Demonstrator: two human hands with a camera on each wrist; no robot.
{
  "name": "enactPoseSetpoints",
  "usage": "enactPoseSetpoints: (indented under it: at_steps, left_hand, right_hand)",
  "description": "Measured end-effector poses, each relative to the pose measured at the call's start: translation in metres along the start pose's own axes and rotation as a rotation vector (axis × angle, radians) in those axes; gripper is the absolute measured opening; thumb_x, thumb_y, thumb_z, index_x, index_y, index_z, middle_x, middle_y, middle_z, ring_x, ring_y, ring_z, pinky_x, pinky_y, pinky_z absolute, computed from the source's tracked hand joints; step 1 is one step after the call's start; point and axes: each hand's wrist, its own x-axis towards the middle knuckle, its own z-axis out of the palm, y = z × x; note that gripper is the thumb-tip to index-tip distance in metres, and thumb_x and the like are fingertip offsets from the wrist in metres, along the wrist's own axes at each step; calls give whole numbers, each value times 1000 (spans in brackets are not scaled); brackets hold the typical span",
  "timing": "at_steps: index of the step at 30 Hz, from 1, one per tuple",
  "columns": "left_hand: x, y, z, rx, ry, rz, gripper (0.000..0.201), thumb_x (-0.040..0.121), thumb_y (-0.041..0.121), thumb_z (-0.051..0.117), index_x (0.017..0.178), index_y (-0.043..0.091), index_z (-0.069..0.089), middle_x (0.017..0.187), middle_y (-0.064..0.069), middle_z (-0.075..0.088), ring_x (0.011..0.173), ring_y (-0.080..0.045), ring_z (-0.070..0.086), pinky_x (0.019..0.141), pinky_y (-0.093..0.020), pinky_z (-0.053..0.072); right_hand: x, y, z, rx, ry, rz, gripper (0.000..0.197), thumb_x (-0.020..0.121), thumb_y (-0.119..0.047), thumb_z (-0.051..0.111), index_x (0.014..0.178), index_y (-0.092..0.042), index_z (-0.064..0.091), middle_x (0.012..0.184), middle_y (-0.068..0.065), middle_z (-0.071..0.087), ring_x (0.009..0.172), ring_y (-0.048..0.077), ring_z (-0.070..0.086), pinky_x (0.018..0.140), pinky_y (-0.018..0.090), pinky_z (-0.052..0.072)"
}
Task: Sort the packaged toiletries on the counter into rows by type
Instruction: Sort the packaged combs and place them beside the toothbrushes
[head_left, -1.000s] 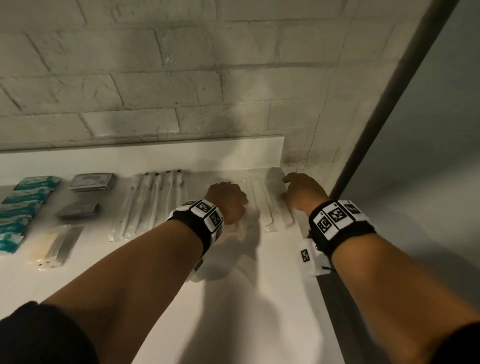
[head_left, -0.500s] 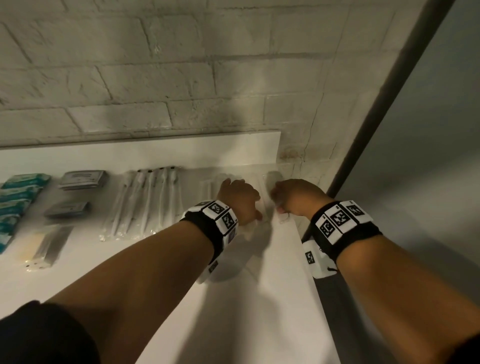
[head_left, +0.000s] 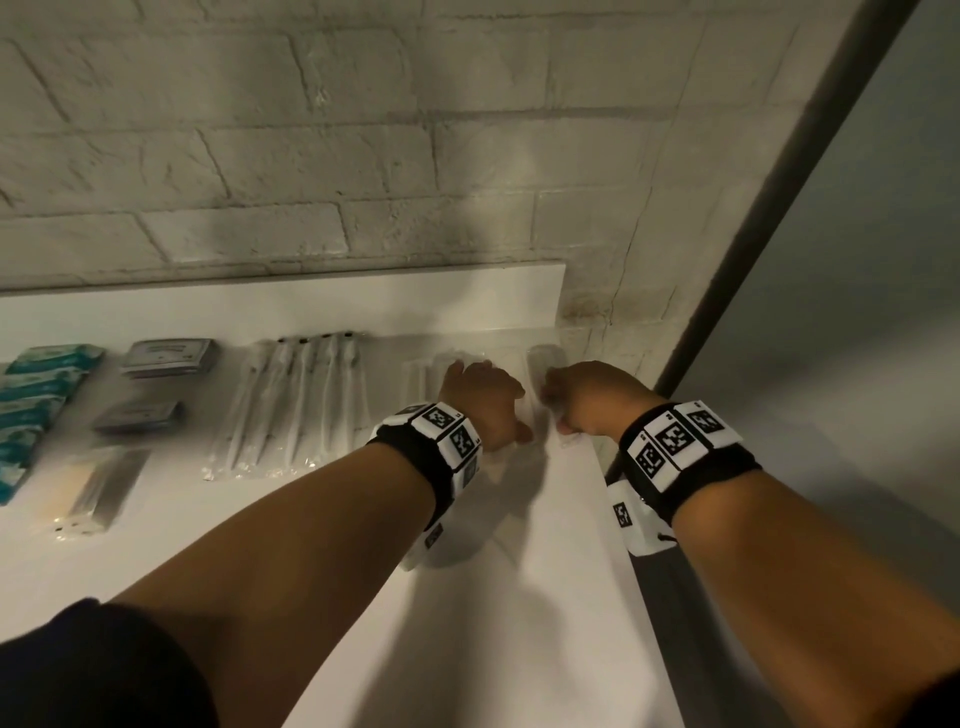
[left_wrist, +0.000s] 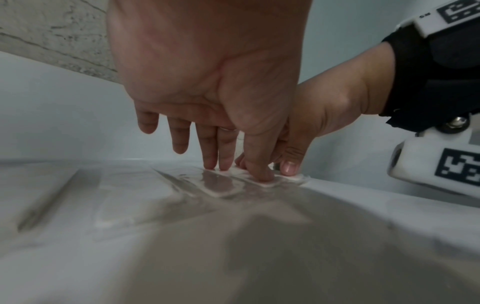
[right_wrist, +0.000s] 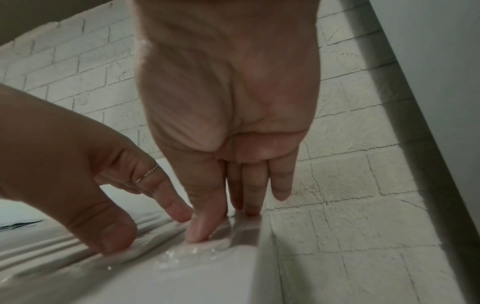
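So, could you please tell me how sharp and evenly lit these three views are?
Head view: dim, the arms cast dark shadows on the counter, teal packets blurred. Left wrist view: the near counter is smeared, fingers sharper. Right wrist view: soft, glare on clear wrappers.

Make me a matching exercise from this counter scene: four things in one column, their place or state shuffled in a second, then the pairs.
Things
1. teal packets
2. grey boxes
3. wrapped toothbrushes
4. clear packets

Places or states
A. row in the middle of the counter
B. far left edge
C. pressed under fingertips of the left hand and right hand
D. between the teal packets and the toothbrushes

Pairs: 1-B, 2-D, 3-A, 4-C
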Motion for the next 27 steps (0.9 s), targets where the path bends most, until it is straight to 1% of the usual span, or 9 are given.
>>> enactPoseSetpoints:
  at_steps: [7, 9, 11, 12, 14, 16, 19, 24, 27]
  left_hand:
    - [-3, 1, -2, -11, 18, 14, 67, 79, 60, 60, 138, 31, 46, 149, 4, 40, 142, -20, 27, 117, -44, 11]
    - [-7, -1, -6, -15, 50, 19, 64, 82, 57, 58, 138, 29, 46, 151, 3, 37, 142, -20, 27, 116, -43, 13]
    - [-11, -6, -11, -4, 79, 0, 61, 85, 54, 55, 140, 29, 45, 153, 3, 34, 143, -20, 24, 116, -44, 11]
    - [-12, -9, -12, 12, 76, -20, 60, 86, 52, 55, 140, 29, 44, 153, 3, 34, 144, -21, 22, 117, -45, 9]
    - [-14, -15, -14, 54, 25, -62, 61, 86, 51, 56, 140, 28, 44, 152, 2, 36, 145, -22, 18, 117, -48, 4]
    - [-18, -16, -14, 91, -52, -80, 62, 84, 52, 57, 139, 25, 45, 149, -1, 39, 145, -23, 20, 117, -49, 2]
    - [-19, -12, -10, 110, -70, -83, 63, 83, 54, 58, 138, 24, 47, 145, -2, 44, 140, -24, 28, 117, -49, 4]
    - [-21, -15, -9, 75, -39, -71, 63, 85, 54, 56, 139, 23, 45, 149, -1, 40, 140, -22, 28, 117, -49, 6]
    - [-27, -25, -10, 70, 4, -78, 50, 91, 35, 51, 138, 19, 47, 150, -3, 39, 140, -20, 32, 117, -50, 1]
  right_hand:
    - [3, -2, 3, 12, 10, 24, 49, 83, -18, 66, 130, -11, 54, 118, 11, 64, 106, 29, 61, 77, 30, 44]
    - [2, 1, 3, 29, 26, 23, 55, 82, -21, 65, 134, -14, 50, 131, 8, 58, 110, 28, 59, 79, 30, 44]
    - [0, 1, 2, 56, 51, 5, 58, 84, -23, 63, 139, -20, 46, 153, 2, 36, 121, 27, 53, 88, 32, 44]
    - [-1, 0, 2, 62, 59, -10, 58, 85, -24, 63, 140, -22, 45, 155, 0, 32, 125, 27, 51, 93, 33, 43]
    - [-3, -8, 2, 49, 74, -35, 57, 85, -24, 64, 139, -19, 48, 144, 5, 49, 119, 28, 56, 96, 35, 47]
    - [-4, -19, 5, 21, 78, -63, 48, 83, -21, 66, 130, -16, 57, 125, 8, 64, 109, 29, 62, 92, 38, 52]
    - [-4, -28, 4, 9, 47, -76, 33, 83, -15, 63, 116, -17, 66, 110, 6, 69, 100, 27, 65, 86, 36, 53]
    - [-6, -28, -2, 2, 41, -77, 33, 85, -19, 64, 117, -16, 66, 113, 6, 69, 102, 26, 65, 83, 31, 51]
    - [-10, -35, -4, 36, 104, -98, 39, 90, -19, 56, 128, -16, 59, 123, 7, 64, 110, 28, 61, 90, 33, 50]
